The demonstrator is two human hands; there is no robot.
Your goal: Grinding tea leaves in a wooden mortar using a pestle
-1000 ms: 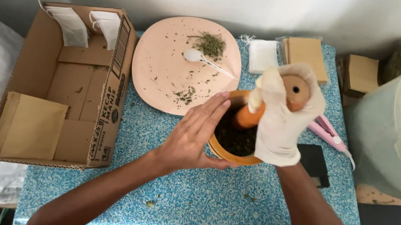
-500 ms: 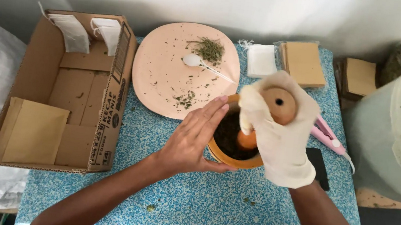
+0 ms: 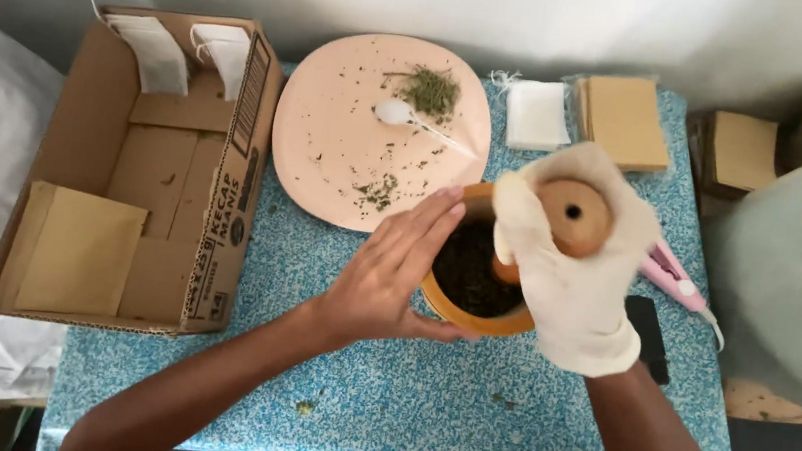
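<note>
**Grinding dried herb in a wooden mortar**

Pressing down with the pestle, the right hand, in a pale glove, is clenched around the pestle's rounded wooden top, with the shaft dropping into the bowl beneath it. The left hand, bare, cups the near-left side of the mortar, fingers spread along the rim and thumb curled under the front edge, so the bowl sits braced between the two hands on the speckled blue table. Dark ground herb fills the bowl, just inside the left fingertips.

Judging from this, the step in hand is the crushing itself, and the leaf already looks fine and dark. The next move seems to call for a steady brace from the left hand while the pestle comes down, since the bowl could slide on the smooth tabletop.

Just beyond the left fingertips lies a pink plate touching the mortar's far rim, carrying a small heap of greener dried leaf and a white spoon. Beyond the right hand sit a white filter bag and a stack of brown sachets. Right of the gloved hand, a pink tool pokes out. Well to the left of the left forearm stands an open cardboard box.
</note>
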